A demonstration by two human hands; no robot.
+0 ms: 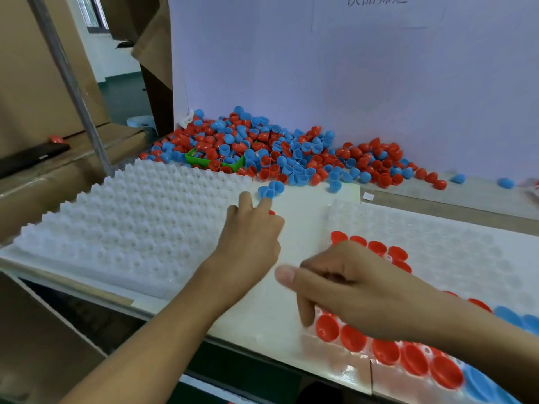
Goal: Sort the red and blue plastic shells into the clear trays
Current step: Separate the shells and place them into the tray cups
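Note:
A big heap of red and blue plastic shells [291,153] lies along the white back wall. My left hand [250,228] reaches toward two loose blue shells [271,188] at the heap's near edge, and a red shell [271,212] peeks out under its curled fingers. A clear tray [466,252] at the right holds rows of red shells [385,349] and some blue shells [478,383] at its near right. My right hand [358,287] hovers over that tray's left part with fingers curled and one finger pointing down beside a red shell. Nothing shows in it.
A stack of white dimpled trays [131,223] covers the left of the white table [291,237]. A green bin [204,162] sits half buried in the heap. A metal post [75,91] and cardboard boxes [29,83] stand at the left. Stray blue shells [505,182] lie far right.

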